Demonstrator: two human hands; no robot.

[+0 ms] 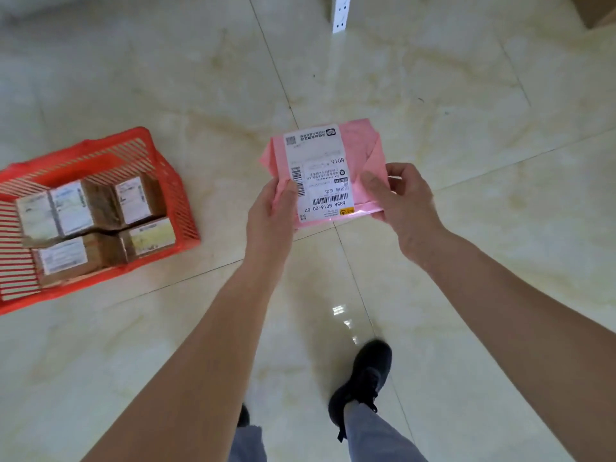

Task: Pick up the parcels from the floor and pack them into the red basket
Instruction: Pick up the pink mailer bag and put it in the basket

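A pink soft parcel [363, 145] with a white shipping label is held above the floor in front of me. My left hand [270, 215] grips its near left edge, thumb on the label. My right hand [405, 201] grips its near right corner. The red basket [166, 181] stands on the floor to the left, apart from the parcel. Inside it lie several brown cardboard parcels [100, 208] with white labels, packed side by side.
Glossy cream floor tiles spread all around. My black shoe [365, 378] stands below the parcel. A white post [340, 13] rises at the top centre, and a brown box corner [600, 10] shows at the top right.
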